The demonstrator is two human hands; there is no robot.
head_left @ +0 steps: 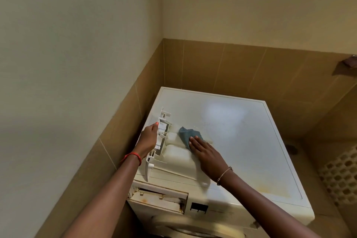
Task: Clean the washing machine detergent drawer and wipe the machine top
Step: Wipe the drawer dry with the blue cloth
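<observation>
The tiled side wall runs close along the washing machine's left flank, leaving only a narrow gap there. The left hand, a red thread band at its wrist, curls its fingers round the upright front panel of the one detergent drawer, which lies on the machine top at the front-left corner, hard by the left edge. Below it gapes the one drawer slot. One blue-grey cloth sits on the drawer's right side. The right hand, fingers straight and together, presses flat on the cloth, a bead bracelet on the wrist. The top stretches broadly rightward and back toward the rear wall. A white perforated basket stands beyond the right edge.
</observation>
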